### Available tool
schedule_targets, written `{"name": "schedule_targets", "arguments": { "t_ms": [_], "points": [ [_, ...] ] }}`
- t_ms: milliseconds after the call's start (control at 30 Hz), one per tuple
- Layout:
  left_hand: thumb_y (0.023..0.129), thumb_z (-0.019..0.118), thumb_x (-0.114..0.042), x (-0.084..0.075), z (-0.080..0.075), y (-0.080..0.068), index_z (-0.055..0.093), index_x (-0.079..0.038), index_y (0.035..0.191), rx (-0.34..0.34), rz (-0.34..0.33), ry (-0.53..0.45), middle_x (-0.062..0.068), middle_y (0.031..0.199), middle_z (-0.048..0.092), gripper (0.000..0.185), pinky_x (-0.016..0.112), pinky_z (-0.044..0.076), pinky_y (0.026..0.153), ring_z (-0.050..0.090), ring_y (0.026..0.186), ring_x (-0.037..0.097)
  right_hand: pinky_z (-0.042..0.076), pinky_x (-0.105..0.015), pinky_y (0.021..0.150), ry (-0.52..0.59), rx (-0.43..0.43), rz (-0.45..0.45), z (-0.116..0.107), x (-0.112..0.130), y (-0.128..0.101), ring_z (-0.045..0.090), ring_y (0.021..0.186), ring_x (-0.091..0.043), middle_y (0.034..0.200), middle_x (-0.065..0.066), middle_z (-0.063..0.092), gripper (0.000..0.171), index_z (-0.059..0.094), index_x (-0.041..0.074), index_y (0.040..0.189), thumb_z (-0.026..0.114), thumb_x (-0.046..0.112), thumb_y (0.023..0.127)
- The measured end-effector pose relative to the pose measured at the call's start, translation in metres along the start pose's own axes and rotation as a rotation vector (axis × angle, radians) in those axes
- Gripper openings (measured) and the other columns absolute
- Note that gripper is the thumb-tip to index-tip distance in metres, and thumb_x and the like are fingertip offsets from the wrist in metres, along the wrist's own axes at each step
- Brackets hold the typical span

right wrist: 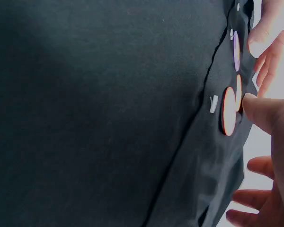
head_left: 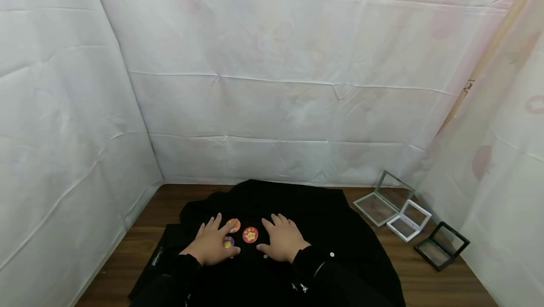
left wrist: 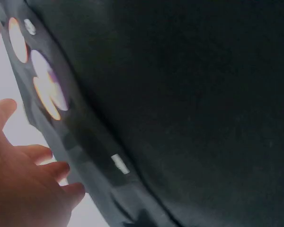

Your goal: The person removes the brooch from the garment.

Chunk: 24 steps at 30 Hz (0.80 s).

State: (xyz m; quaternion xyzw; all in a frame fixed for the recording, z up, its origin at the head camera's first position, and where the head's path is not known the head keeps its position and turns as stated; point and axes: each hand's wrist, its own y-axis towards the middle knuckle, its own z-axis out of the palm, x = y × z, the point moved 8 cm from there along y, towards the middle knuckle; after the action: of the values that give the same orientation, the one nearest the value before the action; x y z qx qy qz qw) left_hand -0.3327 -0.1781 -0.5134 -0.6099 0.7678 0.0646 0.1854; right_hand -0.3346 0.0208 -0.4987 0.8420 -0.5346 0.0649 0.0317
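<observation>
A black button-up garment (head_left: 297,198) lies spread out, with small white buttons (head_left: 332,254) along it. On it sit three round badges: a red one with a yellow figure (head_left: 250,234), an orange one (head_left: 236,227) and a purple one (head_left: 228,240). My left hand (head_left: 209,245), fingers spread, overlaps the orange and purple badges in the head view. Just right of the red badge, my right hand (head_left: 284,241) has its fingers extended and apart. Neither hand grips anything. Both wrist views show the badges (left wrist: 49,80) edge-on beside the fingers, washed out by glare.
To the right on the wooden table (head_left: 418,278) stand three hinged, clear-windowed cases, propped open: a grey one (head_left: 376,191), a white one (head_left: 395,231) and a black one (head_left: 433,262). White cloth walls (head_left: 272,108) enclose the back and both sides.
</observation>
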Motion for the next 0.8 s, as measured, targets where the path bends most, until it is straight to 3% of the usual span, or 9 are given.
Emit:
{"name": "schedule_targets", "arguments": {
  "t_ms": [200,533,800],
  "points": [
    [0.086,0.077,-0.057,0.008,0.01,0.009,0.046,-0.021,0.157,0.02,-0.012,0.0,0.034,0.162,0.023,0.086,0.072,0.019,0.115,0.027,0.146,0.056,0.038,-0.052,0.114,-0.018,0.063,0.014,0.01,0.005,0.012,0.043,0.144,-0.032,0.156,-0.012,0.047,0.073,0.051,0.021,0.154,0.067,0.06,0.095],
    [0.086,0.078,-0.054,-0.011,0.014,0.013,0.054,-0.027,0.152,0.031,0.055,-0.019,0.031,0.162,0.027,0.075,0.076,0.02,0.112,0.027,0.146,0.055,0.04,-0.052,0.112,-0.024,0.104,0.046,0.015,0.012,0.017,0.045,0.142,-0.031,0.154,-0.011,0.049,0.069,0.056,0.021,0.15,0.069,0.059,0.093],
    [0.086,0.076,-0.058,-0.004,0.019,0.014,0.057,-0.026,0.15,0.049,0.035,-0.01,0.03,0.162,0.028,0.074,0.075,0.015,0.114,0.024,0.148,0.053,0.04,-0.053,0.112,0.006,0.108,0.052,0.031,0.006,0.023,0.043,0.143,-0.031,0.156,-0.009,0.047,0.069,0.058,0.022,0.148,0.067,0.062,0.093]
  ]
}}
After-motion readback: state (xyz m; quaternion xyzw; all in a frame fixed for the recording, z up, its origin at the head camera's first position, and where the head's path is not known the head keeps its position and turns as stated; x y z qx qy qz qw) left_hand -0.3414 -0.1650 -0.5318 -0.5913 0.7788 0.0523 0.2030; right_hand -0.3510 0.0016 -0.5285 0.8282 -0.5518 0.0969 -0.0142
